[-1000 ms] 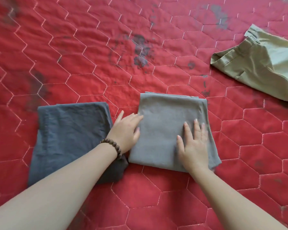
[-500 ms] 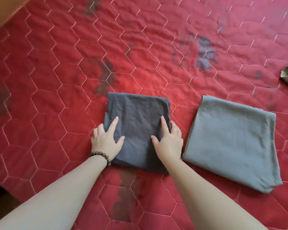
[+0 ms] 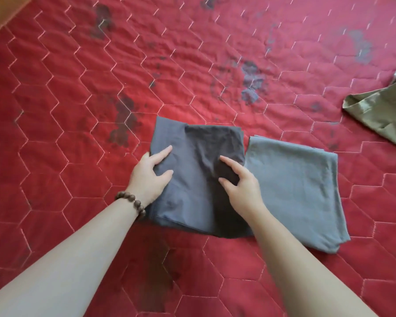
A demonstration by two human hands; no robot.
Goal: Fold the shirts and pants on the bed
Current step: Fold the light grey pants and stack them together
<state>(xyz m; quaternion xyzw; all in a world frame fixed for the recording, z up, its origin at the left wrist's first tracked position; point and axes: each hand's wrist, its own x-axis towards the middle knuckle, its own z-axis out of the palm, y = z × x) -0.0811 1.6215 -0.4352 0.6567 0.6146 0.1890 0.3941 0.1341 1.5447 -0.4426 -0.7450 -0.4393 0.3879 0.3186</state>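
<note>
A: What could go wrong here?

B: The dark grey garment (image 3: pixel 192 179) lies folded on the red quilt (image 3: pixel 78 110); the left hand (image 3: pixel 150 177) rests on its left edge, fingers spread and lightly pinching cloth; the right hand (image 3: pixel 240 184) grips a bunched ridge near its right side. I judge that tugging that ridge could drag the layers askew, or shove them over the lighter grey garment (image 3: pixel 295 191) touching its right edge.

A: Any containers?

B: None visible; an olive garment (image 3: pixel 384 115) lies well apart, far right of the dark one, apparently unfolded.
</note>
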